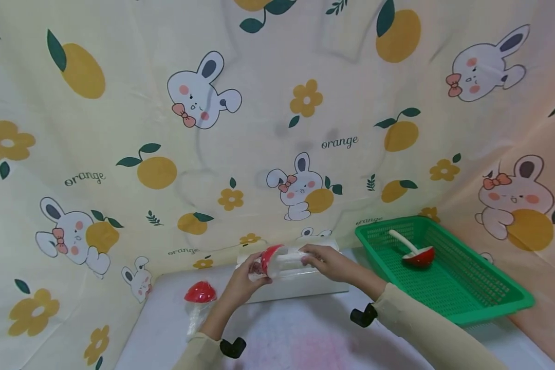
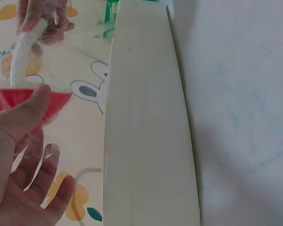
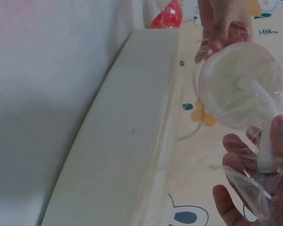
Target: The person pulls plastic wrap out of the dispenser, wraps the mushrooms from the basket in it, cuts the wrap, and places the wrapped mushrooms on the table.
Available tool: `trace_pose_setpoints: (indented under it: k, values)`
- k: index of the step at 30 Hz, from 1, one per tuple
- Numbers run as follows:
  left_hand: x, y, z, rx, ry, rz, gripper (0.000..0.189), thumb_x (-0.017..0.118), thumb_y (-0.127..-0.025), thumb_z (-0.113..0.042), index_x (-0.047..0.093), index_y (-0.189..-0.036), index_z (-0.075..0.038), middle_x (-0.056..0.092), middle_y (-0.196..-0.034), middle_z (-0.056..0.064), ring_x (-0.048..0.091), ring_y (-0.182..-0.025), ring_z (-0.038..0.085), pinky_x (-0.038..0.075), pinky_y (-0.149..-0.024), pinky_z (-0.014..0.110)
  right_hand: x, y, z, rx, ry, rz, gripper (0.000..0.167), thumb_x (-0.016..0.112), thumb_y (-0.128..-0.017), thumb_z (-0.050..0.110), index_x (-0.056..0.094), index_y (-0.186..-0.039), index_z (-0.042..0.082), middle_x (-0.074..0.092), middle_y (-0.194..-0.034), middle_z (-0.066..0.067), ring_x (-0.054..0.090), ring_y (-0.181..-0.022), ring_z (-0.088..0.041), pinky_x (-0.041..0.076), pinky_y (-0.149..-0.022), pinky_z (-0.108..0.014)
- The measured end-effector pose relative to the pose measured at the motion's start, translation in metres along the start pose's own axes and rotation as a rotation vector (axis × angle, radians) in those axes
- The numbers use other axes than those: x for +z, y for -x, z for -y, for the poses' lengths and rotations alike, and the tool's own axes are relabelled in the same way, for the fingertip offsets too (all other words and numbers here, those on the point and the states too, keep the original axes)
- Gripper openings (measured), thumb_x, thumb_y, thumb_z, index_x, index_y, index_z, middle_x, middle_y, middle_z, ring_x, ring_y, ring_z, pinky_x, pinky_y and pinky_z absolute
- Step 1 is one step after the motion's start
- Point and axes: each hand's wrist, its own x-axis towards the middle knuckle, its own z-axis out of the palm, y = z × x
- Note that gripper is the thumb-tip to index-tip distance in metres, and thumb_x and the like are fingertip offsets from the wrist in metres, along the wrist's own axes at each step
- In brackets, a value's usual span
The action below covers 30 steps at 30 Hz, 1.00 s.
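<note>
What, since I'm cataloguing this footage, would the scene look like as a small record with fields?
Held item: red-capped mushroom shape with a white stem, in clear wrap
Left hand: holds the cap
Right hand: holds the stem
Table: pale, with a pinkish patch
On table, left: second mushroom, red-capped, wrapped
On table, middle: long white block
Right side: green basket
In basket: third mushroom, red-capped, its white stem pointing up and left in the head view
Backdrop: cloth printed with rabbits, oranges and flowers
</note>
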Motion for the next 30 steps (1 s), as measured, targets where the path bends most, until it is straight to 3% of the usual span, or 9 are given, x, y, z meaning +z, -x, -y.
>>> trace_pose_setpoints:
  k: [5, 8, 13, 16, 20, 23, 26, 30]
  values:
    - [-0.003, -0.002, 0.005, 0.040, -0.016, -0.048, 0.071, 0.093, -0.086, -0.025, 0.060, -0.149, -0.018, 0.049, -0.154, 0.010, 0.044, -0.143, 0.038, 0.043, -0.115, 0.067, 0.003, -0.003, 0.001, 0.015, -0.008, -0.002, 0.028, 0.060, -0.112, 0.029, 0.069, -0.134, 0.016, 0.073, -0.116, 0.001, 0.066, -0.108, -0.023, 0.057, -0.104, -0.055]
    - [-0.006, -0.002, 0.005, 0.035, 0.011, -0.026, 0.074, 0.092, -0.087, -0.030, 0.056, -0.151, -0.019, 0.047, -0.161, 0.010, 0.039, -0.150, 0.040, 0.037, -0.117, 0.073, 0.005, -0.005, 0.001, 0.024, 0.017, -0.015, 0.029, 0.061, -0.111, 0.031, 0.069, -0.133, 0.015, 0.072, -0.117, 0.002, 0.065, -0.107, -0.021, 0.058, -0.102, -0.052]
    - [-0.007, -0.002, 0.007, -0.030, 0.064, 0.056, 0.077, 0.087, -0.092, -0.041, 0.046, -0.155, -0.025, 0.058, -0.155, 0.013, 0.049, -0.147, 0.042, 0.043, -0.111, 0.074, 0.007, -0.008, 0.001, -0.001, 0.083, -0.059, 0.030, 0.062, -0.110, 0.032, 0.071, -0.130, 0.010, 0.066, -0.116, 0.001, 0.061, -0.107, -0.019, 0.059, -0.097, -0.046]
    - [-0.007, -0.002, 0.008, -0.050, 0.077, 0.067, 0.076, 0.085, -0.093, -0.043, 0.045, -0.156, -0.025, 0.060, -0.152, 0.015, 0.051, -0.145, 0.043, 0.048, -0.107, 0.073, 0.008, -0.007, 0.002, 0.004, 0.107, -0.082, 0.031, 0.065, -0.109, 0.031, 0.071, -0.133, 0.011, 0.063, -0.118, -0.001, 0.059, -0.109, -0.021, 0.059, -0.098, -0.045]
    - [-0.005, -0.003, 0.005, -0.036, 0.089, 0.033, 0.071, 0.084, -0.094, -0.043, 0.049, -0.153, -0.024, 0.066, -0.145, 0.012, 0.056, -0.141, 0.040, 0.051, -0.106, 0.069, 0.008, -0.004, 0.002, 0.000, 0.117, -0.116, 0.041, 0.070, -0.107, 0.026, 0.062, -0.145, 0.014, 0.064, -0.132, -0.006, 0.061, -0.113, -0.023, 0.060, -0.099, -0.045]
    - [-0.004, -0.005, 0.002, -0.018, 0.094, 0.000, 0.068, 0.083, -0.095, -0.040, 0.051, -0.151, -0.021, 0.069, -0.140, 0.011, 0.060, -0.137, 0.038, 0.053, -0.106, 0.065, 0.007, -0.004, 0.002, -0.020, 0.115, -0.141, 0.050, 0.076, -0.102, 0.016, 0.056, -0.148, 0.014, 0.065, -0.130, -0.007, 0.062, -0.109, -0.022, 0.062, -0.096, -0.042]
    - [-0.004, -0.006, -0.002, -0.025, 0.109, -0.031, 0.065, 0.083, -0.096, -0.036, 0.052, -0.151, -0.019, 0.070, -0.139, 0.012, 0.062, -0.135, 0.038, 0.055, -0.105, 0.060, 0.006, -0.006, 0.003, -0.056, 0.135, -0.178, 0.048, 0.079, -0.098, 0.008, 0.057, -0.140, 0.012, 0.066, -0.119, -0.003, 0.061, -0.102, -0.019, 0.062, -0.092, -0.037]
    - [-0.003, -0.008, -0.009, -0.055, 0.122, -0.062, 0.066, 0.083, -0.097, -0.034, 0.052, -0.153, -0.019, 0.068, -0.141, 0.013, 0.061, -0.136, 0.038, 0.057, -0.104, 0.057, 0.002, -0.006, 0.004, -0.099, 0.175, -0.258, 0.035, 0.078, -0.098, 0.003, 0.062, -0.128, 0.011, 0.067, -0.118, -0.002, 0.063, -0.099, -0.016, 0.061, -0.091, -0.033]
